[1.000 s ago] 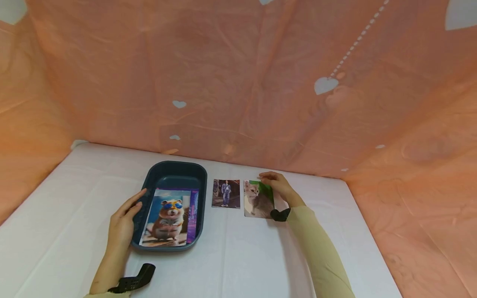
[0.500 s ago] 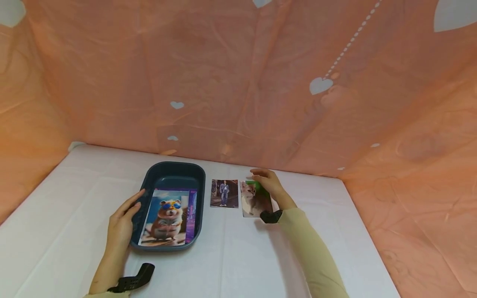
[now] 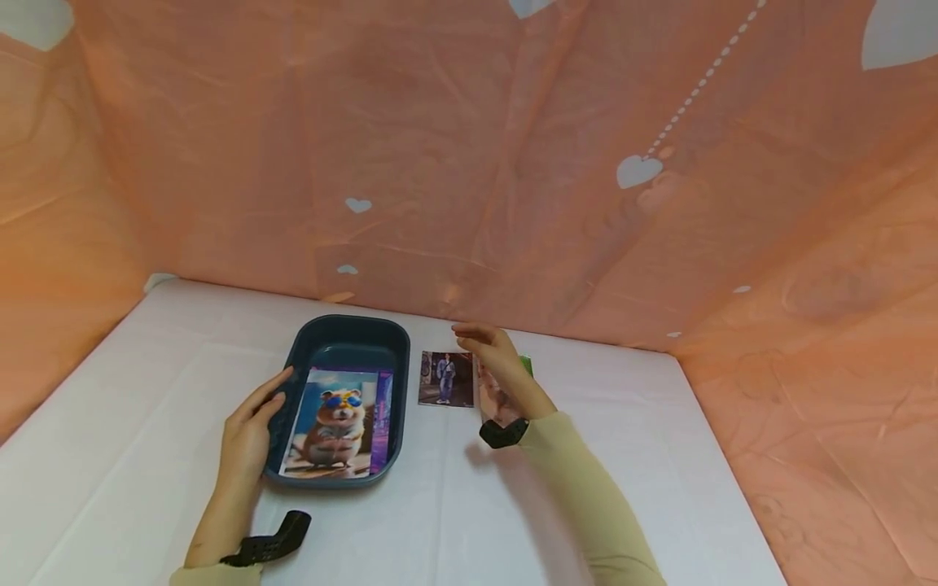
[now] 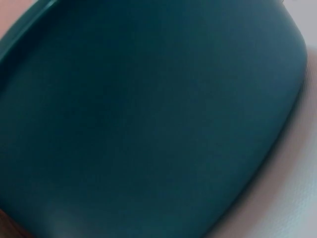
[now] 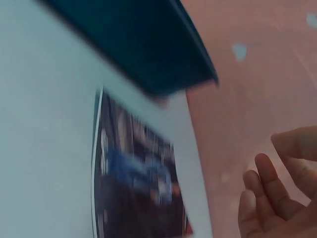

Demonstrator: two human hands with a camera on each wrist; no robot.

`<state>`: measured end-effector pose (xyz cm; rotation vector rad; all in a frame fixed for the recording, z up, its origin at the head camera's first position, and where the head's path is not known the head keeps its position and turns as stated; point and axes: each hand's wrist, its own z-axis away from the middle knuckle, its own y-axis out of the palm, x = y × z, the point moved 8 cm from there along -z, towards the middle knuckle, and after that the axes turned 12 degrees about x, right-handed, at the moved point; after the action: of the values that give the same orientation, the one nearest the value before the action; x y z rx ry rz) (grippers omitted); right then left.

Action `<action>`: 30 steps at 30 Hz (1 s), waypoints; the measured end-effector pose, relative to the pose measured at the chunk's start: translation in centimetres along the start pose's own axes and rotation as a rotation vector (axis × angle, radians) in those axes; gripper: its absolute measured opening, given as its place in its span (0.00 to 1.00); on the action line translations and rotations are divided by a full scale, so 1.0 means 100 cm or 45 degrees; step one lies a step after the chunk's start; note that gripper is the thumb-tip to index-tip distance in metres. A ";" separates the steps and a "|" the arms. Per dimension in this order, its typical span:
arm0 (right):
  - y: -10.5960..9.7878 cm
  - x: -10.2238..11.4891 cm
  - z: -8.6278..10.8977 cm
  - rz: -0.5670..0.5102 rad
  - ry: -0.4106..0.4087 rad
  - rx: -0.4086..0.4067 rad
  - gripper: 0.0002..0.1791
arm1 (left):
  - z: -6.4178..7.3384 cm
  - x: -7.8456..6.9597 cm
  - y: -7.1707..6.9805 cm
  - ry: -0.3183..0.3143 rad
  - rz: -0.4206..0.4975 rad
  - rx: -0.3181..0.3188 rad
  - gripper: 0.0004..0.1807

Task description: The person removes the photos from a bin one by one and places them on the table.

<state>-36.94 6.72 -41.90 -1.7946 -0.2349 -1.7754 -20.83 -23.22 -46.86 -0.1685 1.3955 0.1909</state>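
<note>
My left hand (image 3: 247, 431) holds the left side of a dark blue-green plastic tray (image 3: 407, 382), finger and thumb at its rim. In the left wrist view the tray's outer wall (image 4: 148, 119) fills most of the picture. Inside the tray lies a photo of a hamster in sunglasses (image 3: 333, 431), over a purple picture (image 3: 381, 431). My right hand (image 3: 501, 366) hovers with nothing in its loosely bent fingers. Beneath it, mostly covered, is a cat photo (image 3: 487, 399). Left of that lies a photo of a standing person in blue (image 3: 445, 378), blurred in the right wrist view.
A white cloth (image 3: 381, 537) covers the table. Orange sheeting (image 3: 440, 163) with white hearts rises behind it and on both sides. Black wrist cameras are strapped to both wrists.
The right hand has moved left across the cat photo, toward the photo of the person, and now covers most of the cat. The left hand and the tray stay in place.
</note>
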 end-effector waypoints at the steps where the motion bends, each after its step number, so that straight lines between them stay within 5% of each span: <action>1: 0.006 0.004 -0.002 -0.013 -0.014 0.021 0.18 | 0.000 0.000 0.000 -0.002 0.004 0.005 0.22; 13: 0.057 0.025 -0.018 -0.056 -0.057 0.160 0.17 | 0.002 -0.006 0.004 0.016 0.011 0.005 0.22; 24: 0.100 0.040 -0.028 -0.024 0.012 0.362 0.17 | 0.002 -0.005 -0.001 0.001 -0.024 -0.033 0.22; 30: 0.122 0.039 -0.030 -0.169 0.066 0.425 0.18 | 0.003 -0.003 0.001 -0.012 -0.053 -0.008 0.22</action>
<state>-32.77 -5.76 -41.83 -1.5233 -0.6042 -1.7495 -20.57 -23.07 -46.50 -0.2018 1.3812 0.1614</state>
